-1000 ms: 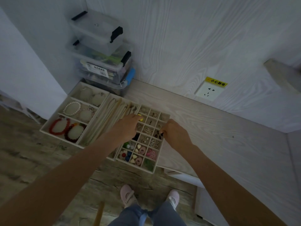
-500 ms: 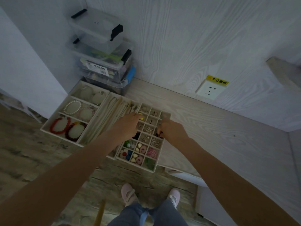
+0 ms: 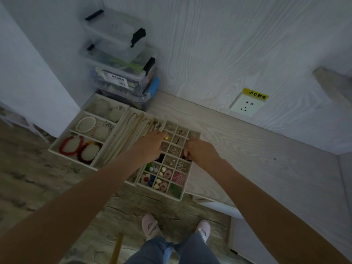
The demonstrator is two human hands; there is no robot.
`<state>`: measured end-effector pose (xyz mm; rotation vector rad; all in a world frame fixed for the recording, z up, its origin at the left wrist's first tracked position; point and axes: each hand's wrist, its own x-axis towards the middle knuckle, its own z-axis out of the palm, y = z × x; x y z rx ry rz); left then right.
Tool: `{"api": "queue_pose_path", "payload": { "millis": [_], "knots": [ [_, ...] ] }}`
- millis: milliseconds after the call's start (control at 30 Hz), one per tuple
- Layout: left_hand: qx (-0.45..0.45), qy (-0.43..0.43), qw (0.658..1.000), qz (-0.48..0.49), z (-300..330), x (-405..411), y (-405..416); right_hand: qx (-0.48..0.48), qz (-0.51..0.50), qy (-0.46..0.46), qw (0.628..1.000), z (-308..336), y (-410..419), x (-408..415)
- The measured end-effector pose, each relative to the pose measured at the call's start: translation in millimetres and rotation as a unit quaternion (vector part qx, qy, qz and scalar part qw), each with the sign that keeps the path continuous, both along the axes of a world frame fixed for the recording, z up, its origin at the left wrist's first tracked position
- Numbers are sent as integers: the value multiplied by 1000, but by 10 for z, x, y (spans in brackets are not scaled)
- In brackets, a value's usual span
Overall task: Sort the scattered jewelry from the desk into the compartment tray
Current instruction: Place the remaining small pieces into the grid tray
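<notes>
A beige grid tray (image 3: 182, 195) of small compartments holds earrings, beads and colourful charms. My left hand (image 3: 150, 145) lies over its upper left part, fingertips beside a yellow bead (image 3: 166, 138). Over the tray's right column, my right hand (image 3: 202, 151) has its fingers curled down onto a small dark piece (image 3: 188, 158); the hand hides whether it pinches that piece. Left of the grid tray, a necklace tray (image 3: 122, 138) holds long chains. A bracelet tray (image 3: 57, 147) further left holds a pearl bracelet (image 3: 85, 124) and red bead bracelets (image 3: 69, 146).
Stacked clear storage boxes (image 3: 122, 73) with black latches stand against the wall behind the trays. A wall socket (image 3: 246, 106) with a yellow label sits to the right. The trays overhang the desk's front edge (image 3: 213, 201). My feet (image 3: 150, 225) stand on the floor below.
My right hand has slid left from the tray's right rim onto its right column. My left hand has stayed by the yellow bead. The view has tilted slightly.
</notes>
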<state>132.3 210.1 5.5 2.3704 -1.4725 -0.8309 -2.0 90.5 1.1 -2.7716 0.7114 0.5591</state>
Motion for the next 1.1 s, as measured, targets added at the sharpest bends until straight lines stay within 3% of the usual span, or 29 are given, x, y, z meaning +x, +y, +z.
{"api": "queue_pose_path", "payload": {
  "millis": [333, 500, 667, 1100],
  "knots": [
    [1, -3, 1000, 0, 20, -18, -2, 10, -4, -1, 1000, -15, -11, -22],
    [0, 3, 1000, 2, 38, -32, 5, 59, -74, -65, 993, -9, -103, -104],
    [14, 2, 1000, -2, 45, -35, 4, 41, -140, -140, 979, 5, -202, -264],
    [23, 2, 1000, -5, 60, -61, -1, 23, -74, -85, 993, -93, -40, -202]
  ]
}}
